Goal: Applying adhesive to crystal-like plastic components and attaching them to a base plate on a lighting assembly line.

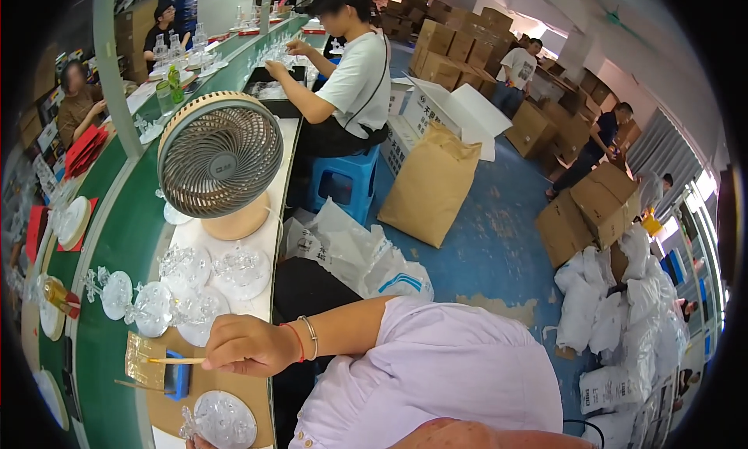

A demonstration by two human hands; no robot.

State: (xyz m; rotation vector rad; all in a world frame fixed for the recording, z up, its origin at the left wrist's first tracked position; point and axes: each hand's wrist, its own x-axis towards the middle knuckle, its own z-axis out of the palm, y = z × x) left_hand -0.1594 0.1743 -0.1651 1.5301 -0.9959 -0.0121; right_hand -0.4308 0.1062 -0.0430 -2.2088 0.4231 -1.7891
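Observation:
My right hand (253, 345), with a bangle and a red cord at the wrist, pinches a thin pale stick (175, 360). Its tip is over a gold-tinted, shiny sheet (143, 362) beside a small blue block-like holder (179, 376). Another thin stick (140, 386) lies across in front of the holder. Low in the picture, a round clear disc (224, 420) with a clear ornament on its side is held at its edge by my left hand (200, 443). Only a few fingers of that hand show at the lower rim. Cardboard (204, 376) lies beneath these things.
Several clear discs with ornaments (187, 270) lie on the bench past my right hand. A fan (220, 154) stands beyond them. The green conveyor belt (109, 239) runs alongside. A co-worker (354, 75) sits on a blue stool (343, 183); a brown paper sack (431, 184) stands on the floor.

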